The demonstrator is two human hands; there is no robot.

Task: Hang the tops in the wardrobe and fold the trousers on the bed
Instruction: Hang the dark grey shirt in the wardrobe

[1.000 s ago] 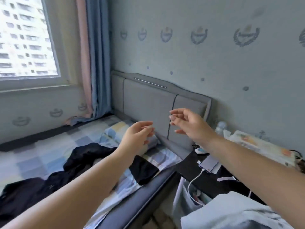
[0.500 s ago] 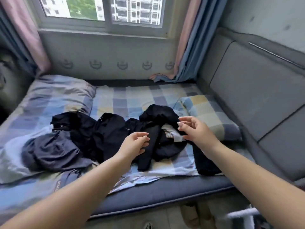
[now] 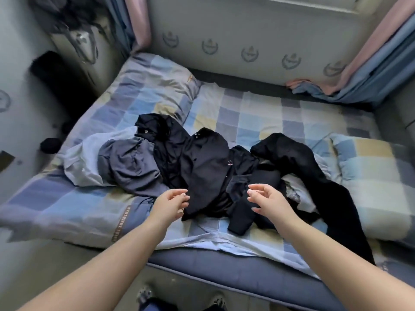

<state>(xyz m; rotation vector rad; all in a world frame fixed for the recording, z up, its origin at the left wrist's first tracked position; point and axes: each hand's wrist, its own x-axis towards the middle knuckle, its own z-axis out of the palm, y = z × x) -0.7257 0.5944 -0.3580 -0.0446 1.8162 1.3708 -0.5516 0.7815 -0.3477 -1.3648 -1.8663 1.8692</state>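
Note:
A heap of dark clothes lies across the middle of the checked bed (image 3: 265, 113). A black top (image 3: 202, 162) with small buttons lies in the heap's centre. Left of it is a crumpled grey garment (image 3: 130, 164). Black trousers (image 3: 298, 160) stretch from the heap toward the bed's front right edge. My left hand (image 3: 170, 204) hovers at the near left edge of the black top, fingers loosely curled and holding nothing. My right hand (image 3: 267, 200) hovers over the near side of the heap, fingers relaxed and empty.
A checked pillow (image 3: 377, 173) lies at the right and a folded quilt (image 3: 143, 86) at the far left. Curtains (image 3: 368, 70) hang down to the bed's far right corner. A dark opening (image 3: 56, 72) sits at the left. The bed's grey front edge (image 3: 224, 268) is close below me.
The view has swung from the headboard and bedside desk left and down to the bed. Both hands have come down from mid-air to just above the clothes heap.

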